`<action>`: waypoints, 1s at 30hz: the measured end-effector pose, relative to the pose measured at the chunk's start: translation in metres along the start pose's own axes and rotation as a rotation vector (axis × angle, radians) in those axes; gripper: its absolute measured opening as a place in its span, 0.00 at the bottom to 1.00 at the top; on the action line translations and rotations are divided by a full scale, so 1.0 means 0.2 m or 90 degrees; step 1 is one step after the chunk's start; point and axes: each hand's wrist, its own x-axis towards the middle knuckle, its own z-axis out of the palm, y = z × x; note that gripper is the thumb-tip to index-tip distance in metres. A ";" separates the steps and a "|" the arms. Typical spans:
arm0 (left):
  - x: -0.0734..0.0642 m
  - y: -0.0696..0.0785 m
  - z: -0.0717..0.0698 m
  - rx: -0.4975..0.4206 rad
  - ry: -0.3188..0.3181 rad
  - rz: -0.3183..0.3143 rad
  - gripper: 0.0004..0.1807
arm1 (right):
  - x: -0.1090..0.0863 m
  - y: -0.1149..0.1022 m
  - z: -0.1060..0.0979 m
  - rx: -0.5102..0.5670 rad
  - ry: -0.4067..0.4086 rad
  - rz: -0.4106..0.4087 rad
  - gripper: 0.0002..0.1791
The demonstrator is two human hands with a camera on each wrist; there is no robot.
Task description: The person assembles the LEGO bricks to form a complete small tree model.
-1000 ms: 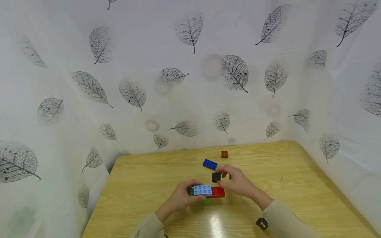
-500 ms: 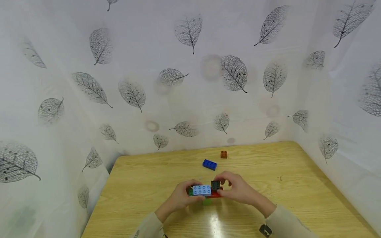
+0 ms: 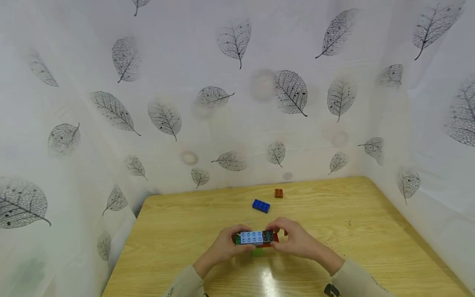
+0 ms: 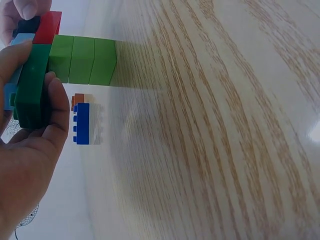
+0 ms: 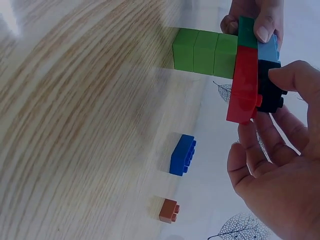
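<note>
A stack of toy building bricks stands on the table. Its column is several light green bricks (image 5: 204, 51). Across the top lie a dark green brick (image 4: 33, 87) on the left and a red brick (image 5: 244, 82) on the right. A light blue brick (image 3: 251, 237) sits over both. My left hand (image 3: 228, 243) grips the dark green and light blue bricks at the left end. My right hand (image 3: 295, 241) pinches a small black brick (image 5: 269, 86) between thumb and fingers, seated on the red brick right beside the light blue one.
Behind the stack lie a blue brick (image 3: 261, 206) and a small orange-brown brick (image 3: 278, 193) on the wooden table (image 3: 178, 218). A leaf-printed white curtain (image 3: 237, 123) hangs around the table's back and sides.
The right hand has brought the black brick down and toward me, from above and behind the red brick onto it. The left hand keeps its grip in place.
</note>
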 end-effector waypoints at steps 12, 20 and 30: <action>0.01 -0.03 0.01 0.009 0.004 0.001 0.21 | 0.00 0.01 0.02 0.013 0.004 -0.002 0.18; 0.00 -0.04 0.02 -0.004 0.005 0.003 0.20 | 0.00 0.03 0.03 0.064 0.004 0.006 0.16; 0.00 0.00 0.00 -0.021 0.004 -0.013 0.19 | 0.02 0.04 0.02 0.116 -0.022 0.007 0.17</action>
